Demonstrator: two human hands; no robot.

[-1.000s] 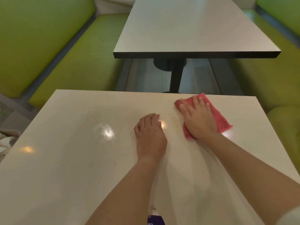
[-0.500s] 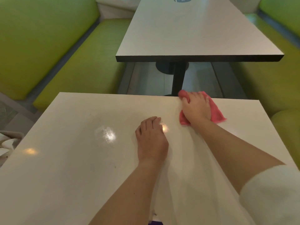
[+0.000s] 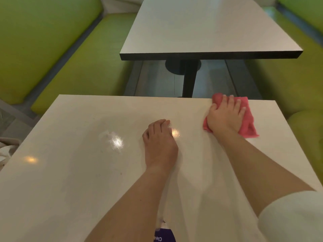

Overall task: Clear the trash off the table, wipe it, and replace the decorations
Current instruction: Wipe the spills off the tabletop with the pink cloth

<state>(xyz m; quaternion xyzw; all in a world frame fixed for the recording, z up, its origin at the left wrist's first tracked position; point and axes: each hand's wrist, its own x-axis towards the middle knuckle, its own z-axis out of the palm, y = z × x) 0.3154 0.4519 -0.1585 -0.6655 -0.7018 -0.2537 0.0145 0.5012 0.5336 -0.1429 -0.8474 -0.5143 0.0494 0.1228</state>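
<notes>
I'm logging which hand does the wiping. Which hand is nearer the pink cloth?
Right. The right hand presses flat on the pink cloth at the table's far edge; the left hand rests on bare tabletop, apart from it.

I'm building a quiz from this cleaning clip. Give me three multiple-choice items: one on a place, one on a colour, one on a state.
1. Where on the near table is the cloth?
A. far right corner area
B. near left corner
C. centre

2. What colour is the cloth?
A. blue
B. pink-red
C. white

3. What is the left hand doing?
A. gripping a bottle
B. lifted off the table
C. resting on the tabletop, holding nothing

Answers:
1 A, the cloth lies at the far edge, right side.
2 B, it shows pink-red under the right hand.
3 C, its palm is down on the surface.
</notes>
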